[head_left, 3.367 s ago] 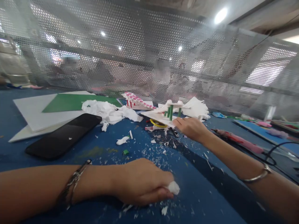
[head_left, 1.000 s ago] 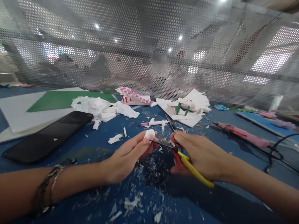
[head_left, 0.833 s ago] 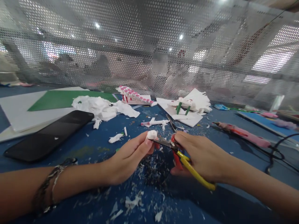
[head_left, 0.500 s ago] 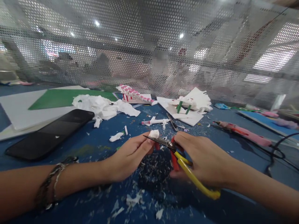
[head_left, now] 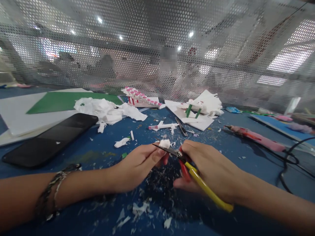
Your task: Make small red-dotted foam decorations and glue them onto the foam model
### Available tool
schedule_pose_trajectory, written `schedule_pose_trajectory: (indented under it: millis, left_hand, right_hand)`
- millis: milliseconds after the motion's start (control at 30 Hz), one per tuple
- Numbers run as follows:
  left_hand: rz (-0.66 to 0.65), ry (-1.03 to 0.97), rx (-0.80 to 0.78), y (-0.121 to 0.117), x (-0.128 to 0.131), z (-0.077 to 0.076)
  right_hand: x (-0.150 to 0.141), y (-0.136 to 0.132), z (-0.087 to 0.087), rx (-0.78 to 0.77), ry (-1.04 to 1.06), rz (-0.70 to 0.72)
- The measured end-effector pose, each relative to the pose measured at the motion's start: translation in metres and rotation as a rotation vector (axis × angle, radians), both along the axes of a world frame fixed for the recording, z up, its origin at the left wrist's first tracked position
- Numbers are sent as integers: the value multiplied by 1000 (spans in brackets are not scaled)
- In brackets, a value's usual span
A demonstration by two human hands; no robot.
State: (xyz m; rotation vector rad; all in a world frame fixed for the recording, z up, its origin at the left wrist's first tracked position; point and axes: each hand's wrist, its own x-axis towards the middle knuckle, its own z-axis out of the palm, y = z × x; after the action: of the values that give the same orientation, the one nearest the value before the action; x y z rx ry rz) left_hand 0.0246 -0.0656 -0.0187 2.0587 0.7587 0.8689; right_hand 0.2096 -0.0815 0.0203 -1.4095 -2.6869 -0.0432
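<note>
Scissors (head_left: pixel 199 180) with red and yellow handles are in my right hand (head_left: pixel 211 167), the fingers wrapped round the grips. The dark blades point left, against a small white lump (head_left: pixel 164 143), perhaps foam or wadded paper. My left hand (head_left: pixel 137 167) pinches this lump between thumb and fingers; its lower part is hidden by the blades and thumb. White scraps (head_left: pixel 140 209) litter the table under both hands. Just beyond them lies a white stick with a pink end (head_left: pixel 163 126), beside slim metal tweezers or a similar tool (head_left: pixel 181 126).
A black phone (head_left: pixel 51 139) lies left, near crumpled white paper (head_left: pixel 98 109) and a green sheet (head_left: pixel 59 101). Behind stand a pink-and-white model (head_left: pixel 139 96) and a white model on green posts (head_left: pixel 204 105). A pink corded tool (head_left: pixel 256 137) rests right. A perforated metal screen (head_left: pixel 147 49) closes the back.
The white lump and scissors blades have shifted slightly down and right. My right thumb has moved a little left, while the scissors stay at the lump.
</note>
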Motion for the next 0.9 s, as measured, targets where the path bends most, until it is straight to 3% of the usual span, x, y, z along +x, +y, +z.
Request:
schedule_pose_trajectory:
  millis: [100,400,900]
  left_hand:
    - [-22,-3,-14,0,0,1]
    - [-8,38,-170,-2,2,2]
    - [-50,120,-22,1,2,2]
  right_hand:
    - [-1,0,-1,83,-3,-58]
    - [1,0,7,7,-74,-144]
    - [-8,-3,5,10,-124,-69]
